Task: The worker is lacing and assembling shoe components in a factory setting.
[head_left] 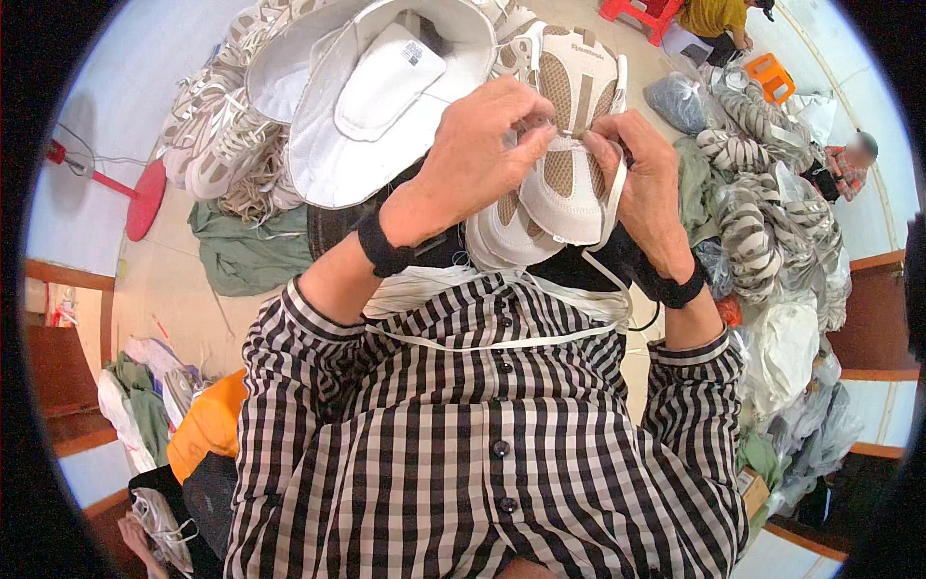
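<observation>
A white and beige sneaker (pixel 562 210) lies over my lap with its toe toward me, partly on top of a second pale sneaker (pixel 504 241). My left hand (pixel 471 159) is closed in a pinch at the lacing on the sneaker's throat. On the other side my right hand (pixel 644 183) pinches the flat white shoelace (pixel 611 207), which hangs down beside the toe. The fingertips nearly meet over the eyelets, and a short stretch of lace shows between them. A bundle of white laces (pixel 424 289) rests across my lap.
White curved sheets (pixel 318 159) stand to the left with a white insole (pixel 386 82) in them. Behind are heaped sneakers (pixel 217 159) and green cloth (pixel 246 256). Bagged shoes (pixel 757 232) pile up at right. Two people (pixel 714 19) (pixel 851 166) sit farther off, near an orange stool (pixel 770 77).
</observation>
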Demonstrator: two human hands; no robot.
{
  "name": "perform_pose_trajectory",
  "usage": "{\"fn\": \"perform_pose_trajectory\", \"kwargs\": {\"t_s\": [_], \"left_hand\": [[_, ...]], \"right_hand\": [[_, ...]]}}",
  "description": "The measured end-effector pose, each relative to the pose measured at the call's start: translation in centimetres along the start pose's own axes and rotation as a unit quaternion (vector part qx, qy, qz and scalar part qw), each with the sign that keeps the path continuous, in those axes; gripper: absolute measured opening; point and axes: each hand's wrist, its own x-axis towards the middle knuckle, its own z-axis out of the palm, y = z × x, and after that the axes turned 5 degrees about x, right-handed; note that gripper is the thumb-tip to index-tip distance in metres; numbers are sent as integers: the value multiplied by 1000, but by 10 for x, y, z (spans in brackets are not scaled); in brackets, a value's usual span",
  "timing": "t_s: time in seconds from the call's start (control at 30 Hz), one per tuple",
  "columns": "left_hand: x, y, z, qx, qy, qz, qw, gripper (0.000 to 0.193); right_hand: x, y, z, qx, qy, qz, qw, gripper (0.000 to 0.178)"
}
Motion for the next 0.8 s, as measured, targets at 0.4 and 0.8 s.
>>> {"fn": "perform_pose_trajectory", "kwargs": {"t_s": [0.4, 0.8], "left_hand": [[22, -2, 6, 98, -129, 24, 986, 13], [-23, -3, -165, 392, -145, 66, 906, 14]], "right_hand": [[2, 6, 11, 32, 4, 16, 999, 13], [-1, 13, -12, 439, -27, 195, 877, 43]]}}
